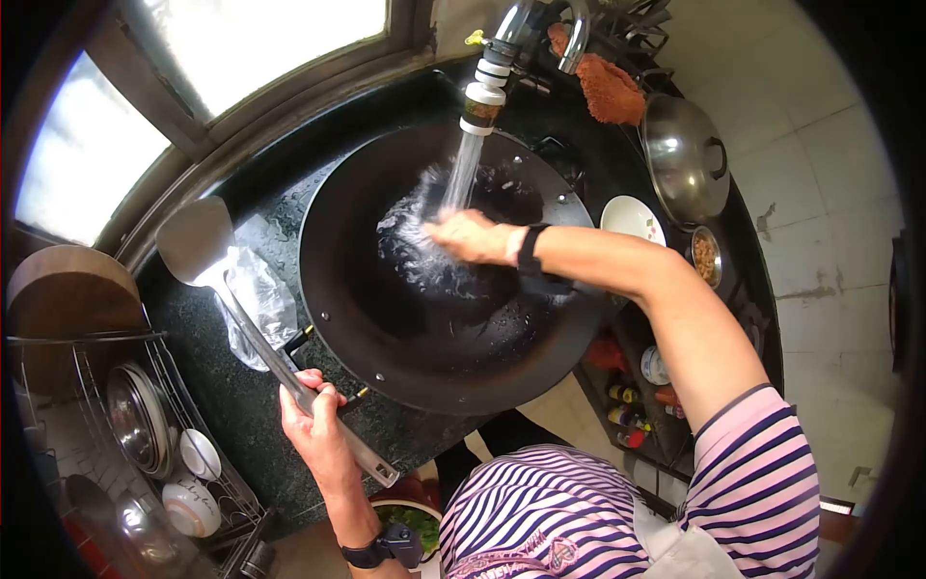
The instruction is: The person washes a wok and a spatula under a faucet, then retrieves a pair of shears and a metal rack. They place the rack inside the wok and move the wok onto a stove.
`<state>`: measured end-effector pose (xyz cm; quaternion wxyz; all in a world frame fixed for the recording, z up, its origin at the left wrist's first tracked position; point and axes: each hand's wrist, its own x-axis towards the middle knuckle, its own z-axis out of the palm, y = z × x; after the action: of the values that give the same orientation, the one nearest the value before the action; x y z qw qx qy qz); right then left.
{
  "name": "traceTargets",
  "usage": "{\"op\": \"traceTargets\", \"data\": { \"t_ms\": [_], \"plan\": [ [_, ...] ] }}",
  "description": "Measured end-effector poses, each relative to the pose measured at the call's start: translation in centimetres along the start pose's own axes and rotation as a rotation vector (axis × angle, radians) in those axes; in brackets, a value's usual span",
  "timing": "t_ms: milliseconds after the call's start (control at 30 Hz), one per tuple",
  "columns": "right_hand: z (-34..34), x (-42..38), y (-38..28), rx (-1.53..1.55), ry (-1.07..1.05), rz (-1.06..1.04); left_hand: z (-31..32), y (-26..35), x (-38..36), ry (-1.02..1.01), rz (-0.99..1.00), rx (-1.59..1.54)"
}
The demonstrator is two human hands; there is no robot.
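A large dark wok [453,357] sits under the tap [482,96], and water streams down into it. Where the stream lands, my right hand [468,234] reaches into the wok, fingers bent together and partly blurred; what they hold, if anything, cannot be made out. My left hand [318,425] is wrapped round the handle of a long metal spatula [253,328], left of the wok. Its broad blade points up and to the left, above a crumpled clear plastic bag [260,289] on the dark counter [222,425].
At the left stands a wire rack [174,376] with bowls and lids. A metal lid [680,159], a white plate [632,220] and a small bowl of brown bits [706,256] are on the right. An orange cloth [610,89] hangs near the tap. Below, a container holds greens [415,526].
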<state>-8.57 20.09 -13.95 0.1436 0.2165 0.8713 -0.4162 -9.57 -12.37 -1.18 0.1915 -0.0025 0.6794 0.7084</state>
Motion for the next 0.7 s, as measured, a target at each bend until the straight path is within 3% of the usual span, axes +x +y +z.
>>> {"op": "traceTargets", "data": {
  "t_ms": [67, 133, 200, 333, 400, 467, 533, 600, 667, 700],
  "plan": [
    [3.3, -1.0, -0.2, -0.477, 0.085, -0.833, 0.0, 0.2, 0.0, 0.008, 0.017, 0.005],
    [3.0, -6.4, -4.7, -0.486, -0.156, -0.577, -0.1, 0.0, 0.1, 0.018, 0.003, 0.004],
    [2.4, -8.8, -3.1, -0.428, -0.349, -0.669, -0.3, 0.0, 0.1, 0.028, -0.023, -0.039],
    [-3.1, -11.5, 0.7, -0.724, -0.457, -0.588, -0.1, 0.0, 0.0, 0.058, -0.028, -0.083],
    [-6.1, -9.4, 4.3, -0.901, -0.281, -0.573, 0.1, -0.1, 0.1, 0.065, -0.009, -0.089],
    [-7.9, -5.8, 5.2, -0.869, 0.016, -0.642, 0.1, -0.1, 0.2, 0.062, -0.005, -0.059],
    [-7.4, -0.5, 5.1, -0.925, 0.252, -0.502, 0.1, -0.1, 0.5, 0.058, 0.005, -0.026],
    [-6.1, 3.1, 3.6, -0.629, 0.307, -0.552, 0.0, -0.2, 0.6, 0.035, -0.008, 0.045],
    [-2.8, 6.6, 1.3, -0.190, 0.220, -0.051, 0.1, -0.5, 0.8, 0.032, -0.002, 0.041],
    [-1.4, 6.5, -0.9, -0.332, 0.266, -0.190, 0.0, -0.6, 0.9, 0.016, 0.002, 0.035]
  ]
}}
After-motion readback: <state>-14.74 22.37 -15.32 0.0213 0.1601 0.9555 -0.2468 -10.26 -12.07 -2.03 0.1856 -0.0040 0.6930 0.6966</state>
